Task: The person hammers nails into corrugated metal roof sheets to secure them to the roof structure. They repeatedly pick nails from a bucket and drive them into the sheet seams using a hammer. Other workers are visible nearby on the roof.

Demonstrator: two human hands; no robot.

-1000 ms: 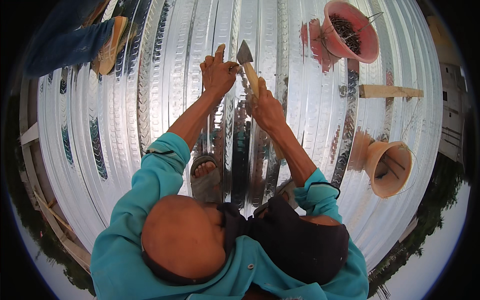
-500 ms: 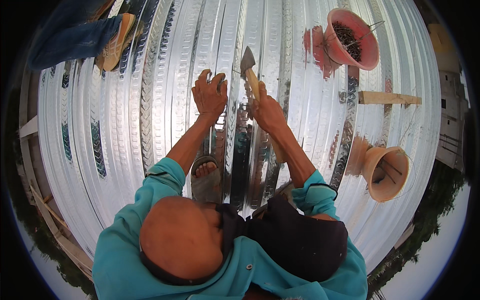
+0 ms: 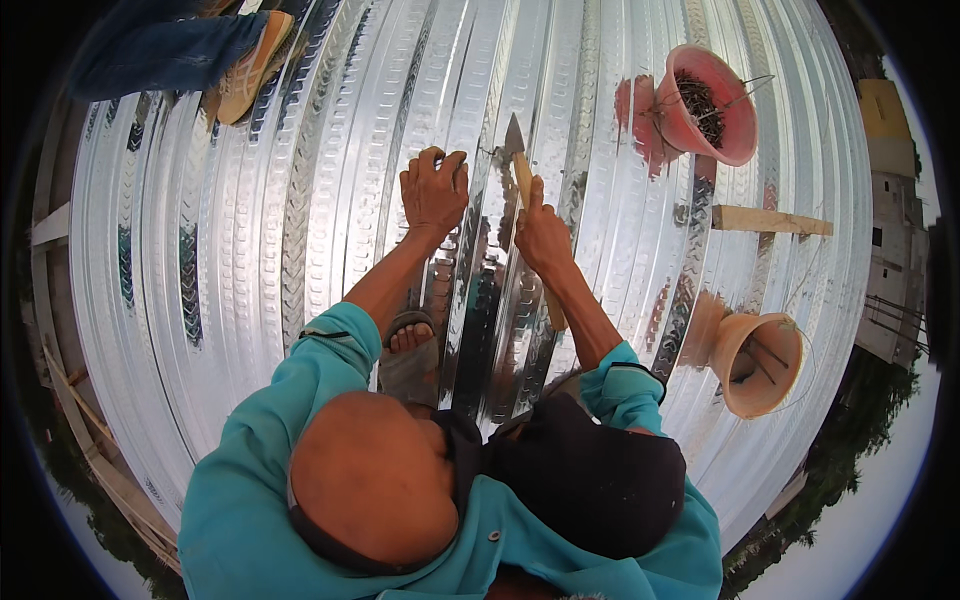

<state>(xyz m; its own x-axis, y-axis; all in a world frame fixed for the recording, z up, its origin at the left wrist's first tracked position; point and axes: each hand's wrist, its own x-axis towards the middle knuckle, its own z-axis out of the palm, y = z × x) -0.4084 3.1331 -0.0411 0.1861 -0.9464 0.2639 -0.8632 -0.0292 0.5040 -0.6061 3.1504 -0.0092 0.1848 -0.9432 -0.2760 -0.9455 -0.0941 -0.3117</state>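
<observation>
My right hand (image 3: 542,235) grips the wooden handle of a hammer (image 3: 522,175), whose dark, pointed metal head (image 3: 515,135) is over the ribbed, shiny metal sheeting (image 3: 350,200). My left hand (image 3: 434,195) is at the sheeting left of the hammer, palm down, fingers bent and somewhat apart with nothing visible in them. A small, thin dark piece (image 3: 496,152), too small to identify surely, is beside the hammer head, beyond my left fingertips. My left foot (image 3: 408,350) in a grey sandal rests on the sheeting below my hands.
Another person's jeans leg and orange shoe (image 3: 250,70) are at upper left. A pink bucket (image 3: 730,135) of dark nail-like bits, a wooden batten (image 3: 770,222) and a peach bucket (image 3: 760,390) with rods lie to the right. The sheeting's edge has timbers (image 3: 50,230) at left.
My left fingers have left their pinch near the hammer head and drawn back, now bent. The hammer and right hand appear slightly lower in view, as does the pink bucket.
</observation>
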